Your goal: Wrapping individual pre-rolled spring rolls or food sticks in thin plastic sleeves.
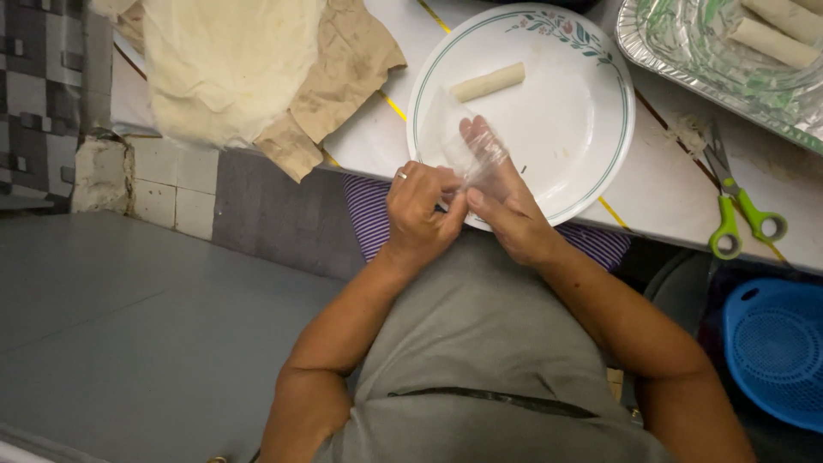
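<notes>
Over the near rim of a white plate (583, 129) with a green line and flower print, my two hands meet on a thin see-through wrapper sheet (446, 129). My left hand (420, 210), a ring on one finger, pinches the sheet's near edge. My right hand (497, 193) lies flat under the sheet with its fingers stretched out and its thumb against the left fingers. One pale rolled wrap (489, 82) rests on the plate just beyond my fingertips.
A stack of pale round wrappers (223, 60) on brown paper (343, 77) lies at the counter's left. A foil tray (686, 43) with rolled wraps (771, 43) stands top right. Green-handled scissors (737, 206) lie right of the plate. A blue basket (776, 347) sits below.
</notes>
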